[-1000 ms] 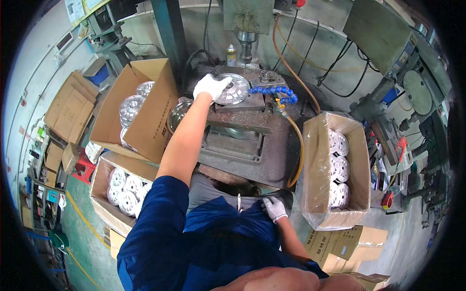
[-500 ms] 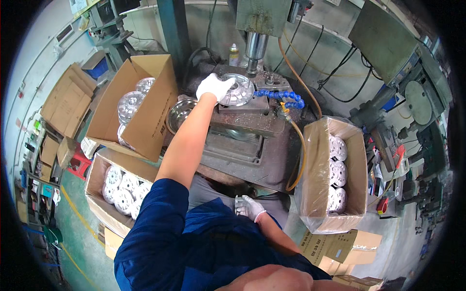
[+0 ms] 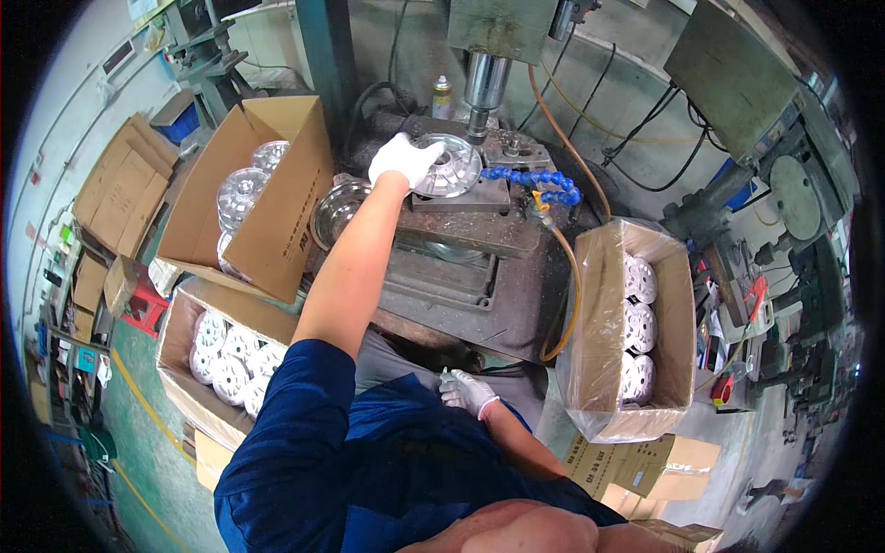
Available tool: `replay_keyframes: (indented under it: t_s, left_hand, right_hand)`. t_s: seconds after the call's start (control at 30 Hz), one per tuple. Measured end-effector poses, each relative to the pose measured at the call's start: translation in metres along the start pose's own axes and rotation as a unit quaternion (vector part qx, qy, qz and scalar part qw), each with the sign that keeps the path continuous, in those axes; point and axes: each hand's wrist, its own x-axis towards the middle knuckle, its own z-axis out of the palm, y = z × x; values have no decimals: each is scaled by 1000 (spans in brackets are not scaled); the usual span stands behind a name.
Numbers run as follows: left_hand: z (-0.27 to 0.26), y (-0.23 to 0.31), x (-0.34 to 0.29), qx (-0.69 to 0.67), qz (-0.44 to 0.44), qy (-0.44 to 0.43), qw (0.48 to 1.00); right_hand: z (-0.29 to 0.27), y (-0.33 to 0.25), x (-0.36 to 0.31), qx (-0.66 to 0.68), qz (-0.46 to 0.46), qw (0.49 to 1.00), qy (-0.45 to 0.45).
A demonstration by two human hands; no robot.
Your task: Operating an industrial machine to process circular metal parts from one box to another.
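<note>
- Change: compared with one second earlier, the right hand lies nearer mid-lap and more of the chrome ram shows; the disc appears to remain the left hand's charge alone.
- Left hand: at the disc's left rim, above the metal block; finger closure cannot be told. Right: fingers loosely apart.
- Surroundings: disc-filled cartons on both sides.
- Obstruction: blue segmented hose beside the disc's right edge; ram just behind.
</note>
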Motion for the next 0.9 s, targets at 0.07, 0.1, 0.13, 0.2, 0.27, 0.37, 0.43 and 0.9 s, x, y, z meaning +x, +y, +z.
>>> replay_keyframes:
  t_s: [0.07, 0.1, 0.13, 0.2, 0.27, 0.37, 0.43, 0.9]
  left_hand:
    - [-2, 0, -1, -2, 1, -2, 1000]
    - [-3, 0, -1, -5, 0, -3, 1000]
    - [-4, -1, -2, -4, 0, -2, 1000]
    - [-8, 0, -3, -6, 0, -5, 1000]
    - [-5, 2, -3, -8, 7, -10, 1000]
    - [4, 25, -7, 33, 48, -14, 998]
    - [13, 1, 9, 35, 61, -13, 997]
    - [32, -40, 67, -122, 106, -20, 987]
  right_hand:
    - [-7, 5, 7, 14, 2, 1000, -12]
    - [-11, 7, 11, 26, 5, 999, -23]
    - [-10, 6, 11, 26, 5, 999, -24]
    - [-8, 4, 11, 16, 7, 1000, -19]
    - [-10, 7, 11, 23, -2, 999, -25]
    - [-22, 17, 25, 71, -13, 996, -50]
    - [1, 3, 7, -4, -17, 1000, 0]
    - [11, 1, 9, 25, -74, 997, -6]
